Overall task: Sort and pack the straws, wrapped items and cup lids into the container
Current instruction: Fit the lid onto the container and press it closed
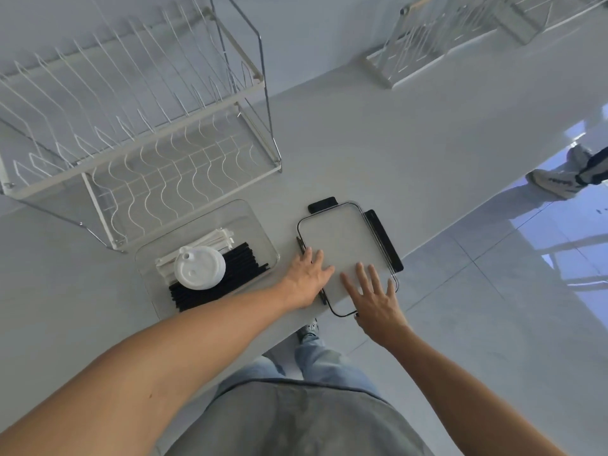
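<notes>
A clear rectangular container [256,222] sits on the white table. Inside it lie black straws [240,268], white wrapped items [210,240] and a white cup lid [199,267] on top of them. To its right lies the container's clear lid [342,238] with black clips, flat on the table. My left hand [307,278] rests with straight fingers on the lid's left edge. My right hand [373,296] lies flat, fingers spread, on the lid's near right part.
A white wire dish rack [138,126] stands behind the container. A second rack [437,37] stands at the far right. The table edge [427,245] runs diagonally just right of the lid. A person's shoes [556,181] are on the floor beyond.
</notes>
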